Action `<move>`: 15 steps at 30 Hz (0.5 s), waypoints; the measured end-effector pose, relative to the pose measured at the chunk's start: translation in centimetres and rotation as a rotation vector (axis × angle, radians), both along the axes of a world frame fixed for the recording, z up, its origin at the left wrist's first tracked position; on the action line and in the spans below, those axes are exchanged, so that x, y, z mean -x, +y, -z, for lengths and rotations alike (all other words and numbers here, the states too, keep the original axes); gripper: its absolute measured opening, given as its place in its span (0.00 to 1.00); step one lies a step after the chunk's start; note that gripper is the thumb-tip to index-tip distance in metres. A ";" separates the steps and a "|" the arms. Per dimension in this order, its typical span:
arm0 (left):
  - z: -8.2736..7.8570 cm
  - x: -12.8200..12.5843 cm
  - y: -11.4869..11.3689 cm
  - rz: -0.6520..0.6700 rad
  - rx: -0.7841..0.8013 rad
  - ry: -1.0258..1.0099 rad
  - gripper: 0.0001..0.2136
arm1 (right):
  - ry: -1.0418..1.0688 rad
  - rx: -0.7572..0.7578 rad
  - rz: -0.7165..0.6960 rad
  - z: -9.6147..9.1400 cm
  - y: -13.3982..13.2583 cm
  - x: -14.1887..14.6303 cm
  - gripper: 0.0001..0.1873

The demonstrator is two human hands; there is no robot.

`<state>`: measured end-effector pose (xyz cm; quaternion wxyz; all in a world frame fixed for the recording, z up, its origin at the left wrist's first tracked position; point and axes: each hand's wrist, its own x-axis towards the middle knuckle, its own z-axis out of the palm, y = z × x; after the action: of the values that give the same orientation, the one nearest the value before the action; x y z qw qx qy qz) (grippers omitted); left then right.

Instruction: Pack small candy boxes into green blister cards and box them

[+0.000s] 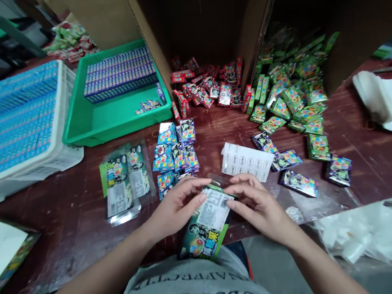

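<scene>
Right now you are gripping a green packet (206, 223) at the near edge of the desk (370, 153), your left hand (177, 207) and right hand (262, 207) both closed on its top end, fingers pinching beside its white label. Just beyond is lying a sticker sheet (247, 161); blue packs (176, 152) are crowding the left, finished bags (124, 182) beside them, a green tray (109, 121) farther back.

dark red wooden table (370, 153): worn, scratched | clear plastic packet with green card (205, 230): shiny | green plastic tray (91, 126): smooth | brown cardboard box (98, 6): matt
</scene>
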<state>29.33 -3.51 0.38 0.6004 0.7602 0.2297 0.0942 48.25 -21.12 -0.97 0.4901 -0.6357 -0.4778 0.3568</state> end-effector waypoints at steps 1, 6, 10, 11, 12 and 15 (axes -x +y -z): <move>0.0 0.2 0.2 0.003 0.013 0.005 0.14 | 0.044 -0.004 0.026 0.3 -0.1 0.7 0.15; -0.9 0.3 1.1 -0.001 -0.020 -0.041 0.08 | 0.359 -0.099 0.282 1.7 -0.3 4.3 0.20; -2.1 -0.2 1.4 0.074 -0.227 -0.069 0.07 | 0.300 -0.102 0.287 1.6 0.3 5.4 0.10; -2.3 -0.3 1.4 0.095 -0.270 -0.057 0.07 | 0.267 -0.108 0.268 1.6 0.4 5.5 0.10; -2.4 -0.3 1.4 0.114 -0.299 -0.039 0.07 | 0.231 -0.114 0.253 1.5 0.5 5.5 0.11; -1.8 -0.2 1.2 0.110 -0.227 0.012 0.06 | 0.132 -0.129 0.264 1.8 0.6 5.6 0.19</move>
<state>29.49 -2.28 2.22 0.5135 0.8352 0.1792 0.0818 42.68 -20.51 -2.81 0.6028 -0.6355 -0.3788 0.2988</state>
